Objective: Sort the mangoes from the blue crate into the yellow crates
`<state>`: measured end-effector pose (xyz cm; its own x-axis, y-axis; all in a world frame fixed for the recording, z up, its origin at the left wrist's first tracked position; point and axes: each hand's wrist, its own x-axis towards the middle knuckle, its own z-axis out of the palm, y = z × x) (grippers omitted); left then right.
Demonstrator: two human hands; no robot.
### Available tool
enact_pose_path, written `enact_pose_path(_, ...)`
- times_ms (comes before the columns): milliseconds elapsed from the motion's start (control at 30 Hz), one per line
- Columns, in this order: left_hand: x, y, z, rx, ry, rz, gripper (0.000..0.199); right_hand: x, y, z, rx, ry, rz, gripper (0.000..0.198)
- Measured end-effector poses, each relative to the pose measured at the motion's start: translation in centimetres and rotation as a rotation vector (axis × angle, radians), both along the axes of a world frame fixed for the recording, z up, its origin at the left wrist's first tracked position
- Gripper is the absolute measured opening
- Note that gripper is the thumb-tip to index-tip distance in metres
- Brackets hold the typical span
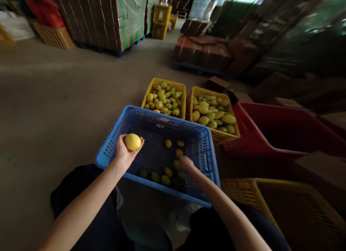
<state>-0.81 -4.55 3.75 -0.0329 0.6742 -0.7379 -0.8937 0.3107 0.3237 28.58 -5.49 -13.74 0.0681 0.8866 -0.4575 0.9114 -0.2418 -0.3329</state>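
Observation:
A yellow lemon point(133, 142) rests in my left hand point(125, 152), with the fingers curled around its underside. That hand is over the left part of a blue plastic crate point(159, 117). My right hand point(186, 163) reaches down inside the crate on its right side, beside a lemon point(177, 164) that it seems to touch. Its fingers are dark and mostly hidden, so their grip does not show. Several loose yellow and greenish lemons point(168, 171) lie on the crate's floor, mostly toward the right and the near side.
Two yellow crates point(144, 96) point(238, 130) full of yellow-green lemons stand just beyond the blue one. A red crate point(244, 126) is at the right, and another yellow crate point(256, 193) sits near my right leg. Wrapped pallet stacks point(94, 20) and cardboard boxes point(202, 52) stand farther back.

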Motion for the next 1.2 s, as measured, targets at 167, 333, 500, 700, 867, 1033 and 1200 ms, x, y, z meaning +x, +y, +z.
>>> enact_pose_path(167, 0.5, -0.3, 0.0, 0.021, -0.083, -0.098, 0.024, -1.5, 0.5, 10.8, 0.04, 0.398, -0.182, 0.032)
enact_pose_path(333, 2.5, -1.9, 0.4, 0.145, -0.139, -0.339, 0.033, -5.0, -3.4, 18.4, 0.183, 1.276, -0.18, 0.047)
enact_pose_path(500, 4.9, -3.2, 1.0, 0.501, 0.145, -0.381, 0.019, -7.5, -6.8, 19.1, 0.445, 1.263, -0.126, 0.048)
enact_pose_path(700, 6.2, -4.6, 2.8, 0.875, 0.513, -0.286, 0.054, -6.6, -7.0, 18.9, 0.975, 0.551, 0.013, 0.056)
enact_pose_path(867, 6.4, -5.0, 2.8, 0.914, 0.649, -0.334, 0.057, -6.2, -7.3, 19.2, 1.096, 0.466, -0.006, 0.048)
enact_pose_path(1033, 6.8, -5.0, 2.7, 0.954, 0.747, -0.338, 0.057, -6.2, -6.9, 18.7, 1.123, 0.502, -0.115, 0.048)
enact_pose_path(1200, 7.3, -4.4, 3.4, 0.848, 0.494, -0.368, 0.058, -5.8, -6.5, 18.6, 0.982, 0.749, -0.181, 0.063)
